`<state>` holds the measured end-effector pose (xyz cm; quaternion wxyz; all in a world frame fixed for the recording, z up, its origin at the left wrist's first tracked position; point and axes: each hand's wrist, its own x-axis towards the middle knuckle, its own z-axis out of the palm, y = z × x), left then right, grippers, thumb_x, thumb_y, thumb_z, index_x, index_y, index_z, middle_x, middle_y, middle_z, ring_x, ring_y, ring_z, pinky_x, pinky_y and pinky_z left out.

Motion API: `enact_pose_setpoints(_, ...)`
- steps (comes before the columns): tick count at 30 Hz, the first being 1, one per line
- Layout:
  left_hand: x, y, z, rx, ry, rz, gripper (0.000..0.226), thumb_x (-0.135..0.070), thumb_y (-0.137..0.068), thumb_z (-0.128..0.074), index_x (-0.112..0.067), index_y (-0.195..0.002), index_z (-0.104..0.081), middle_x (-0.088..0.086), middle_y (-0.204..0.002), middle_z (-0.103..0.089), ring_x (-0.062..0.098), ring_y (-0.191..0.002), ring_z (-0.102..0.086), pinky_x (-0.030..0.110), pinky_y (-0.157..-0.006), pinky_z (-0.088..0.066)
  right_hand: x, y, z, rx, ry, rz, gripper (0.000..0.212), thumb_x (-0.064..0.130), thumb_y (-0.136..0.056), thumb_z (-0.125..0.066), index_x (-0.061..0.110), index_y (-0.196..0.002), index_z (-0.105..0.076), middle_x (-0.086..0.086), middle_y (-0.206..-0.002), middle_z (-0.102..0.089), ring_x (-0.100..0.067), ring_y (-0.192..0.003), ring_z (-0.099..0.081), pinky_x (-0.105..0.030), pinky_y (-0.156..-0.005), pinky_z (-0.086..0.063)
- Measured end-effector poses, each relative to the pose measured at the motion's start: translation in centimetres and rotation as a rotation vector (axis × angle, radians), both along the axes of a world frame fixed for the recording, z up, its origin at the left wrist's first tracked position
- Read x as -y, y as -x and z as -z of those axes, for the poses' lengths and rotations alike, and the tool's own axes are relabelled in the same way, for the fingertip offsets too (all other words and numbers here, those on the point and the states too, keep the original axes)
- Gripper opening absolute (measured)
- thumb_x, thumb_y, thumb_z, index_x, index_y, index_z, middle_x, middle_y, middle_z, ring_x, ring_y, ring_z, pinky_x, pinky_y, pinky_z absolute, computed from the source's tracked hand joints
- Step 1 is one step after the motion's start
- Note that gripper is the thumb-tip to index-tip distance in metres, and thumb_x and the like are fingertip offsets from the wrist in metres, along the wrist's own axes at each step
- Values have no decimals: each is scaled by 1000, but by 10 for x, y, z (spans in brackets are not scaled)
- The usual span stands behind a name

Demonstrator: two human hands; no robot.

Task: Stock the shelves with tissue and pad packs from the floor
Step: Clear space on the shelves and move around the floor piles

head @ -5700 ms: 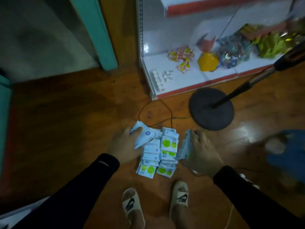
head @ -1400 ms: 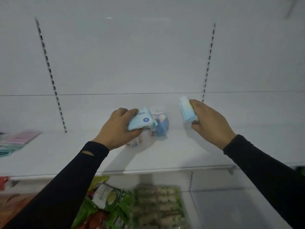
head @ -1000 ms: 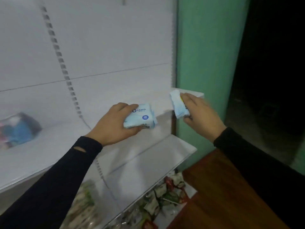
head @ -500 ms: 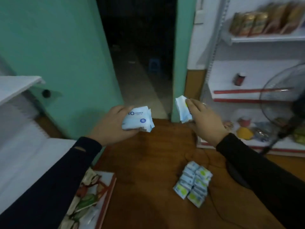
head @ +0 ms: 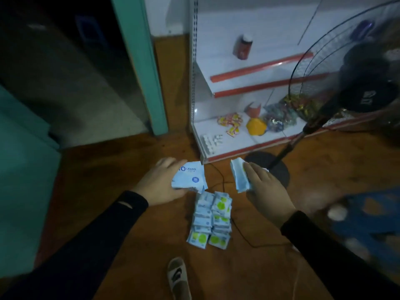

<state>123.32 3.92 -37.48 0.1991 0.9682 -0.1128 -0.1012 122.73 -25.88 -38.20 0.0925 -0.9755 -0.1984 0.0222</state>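
Wooden floor point(head: 121, 169) holds a remaining pile of packs point(head: 211, 219); left hand point(head: 159, 185) and right hand point(head: 265, 188) each grip, seemingly, 1 unshelved pack.

Dim room: wooden floor point(head: 112, 169), teal doorframe point(head: 140, 66).

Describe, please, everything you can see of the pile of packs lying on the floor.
The pile of packs lies on the brown wooden floor, between the two arms and below both hands. It forms two rows side by side of small flat pouches that overlap. They look like soft plastic, pale blue and white; many in the right row and the nearest left one bear green circles. No hand touches it. A thin dark cable runs just beside its right edge.
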Motion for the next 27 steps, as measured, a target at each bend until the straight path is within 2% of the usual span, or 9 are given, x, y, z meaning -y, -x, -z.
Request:
enact_pose_setpoints(5,17,-52,99,-106,-11,25,89,-72,-68,-37,-27,-145,-34,2,-130,-40,20,-124,-33,28,-94,-33,8,-39,94,-164,23,71,73,15,-80,-67,5,-144,-33,-13,-142,-44,-34,-124,-48,-48,-98,-45)
enact_pose_setpoints(7,29,-78,169,-131,-21,-11,94,-76,-65,-27,-27,-145,-36,4,-128,-42,25,-121,-38,31,-95,-35,16,-64,161,-230,20,89,75,13,-78,-67,4,-144,-34,-14,-141,-44,-36,-122,-49,-50,-96,-45)
enact_pose_setpoints(12,66,-104,360,-305,-38,-72,71,-61,-88,-46,-32,-149,-23,8,-140,-34,29,-122,-43,37,-97,-41,23,-109,347,-341,0,79,75,9,-76,-64,6,-144,-32,-13,-139,-43,-36,-119,-48,-48,-96,-43)
enact_pose_setpoints(15,89,-109,466,-251,-78,-111,68,-55,-92,-46,-30,-150,-21,10,-138,-35,29,-119,-41,36,-97,-39,23,-124,457,-341,7,59,76,6,-72,-66,3,-141,-34,-17,-138,-45,-39,-121,-49,-51,-96,-45)
enact_pose_setpoints(17,106,-107,530,-218,-129,-145,70,-57,-91,-46,-28,-150,-22,12,-136,-35,32,-120,-39,38,-98,-37,23,-124,522,-362,32,59,77,11,-77,-63,4,-146,-28,-18,-146,-39,-38,-132,-40,-51,-103,-40)
enact_pose_setpoints(19,119,-95,586,-315,-190,-147,75,-62,-89,-42,-29,-151,-17,14,-145,-25,35,-127,-33,40,-104,-33,23,-114,578,-435,95,29,82,22,-85,-58,11,-152,-12,-14,-157,-17,-37,-143,-20,-51,-113,-25)
enact_pose_setpoints(22,128,-72,631,-386,-256,-78,76,-65,-90,-33,-28,-152,-10,13,-153,-13,35,-134,-24,43,-109,-27,31,-97,622,-580,181,7,89,34,-93,-50,19,-149,17,-5,-159,19,-33,-146,12,-47,-117,0)
enact_pose_setpoints(24,126,-67,631,-350,-206,-106,73,-65,-88,-22,-28,-151,-17,13,-151,-21,34,-132,-30,42,-106,-33,34,-94,622,-591,179,12,90,42,-95,-47,21,-148,22,-3,-157,23,-31,-145,17,-47,-117,2)
enact_pose_setpoints(27,117,-75,611,-377,-139,-141,62,-56,-95,-34,-29,-150,-22,10,-151,-22,31,-133,-29,39,-107,-33,34,-97,598,-616,187,-7,88,50,-94,-45,22,-149,18,-4,-158,20,-31,-146,12,-47,-119,-4)
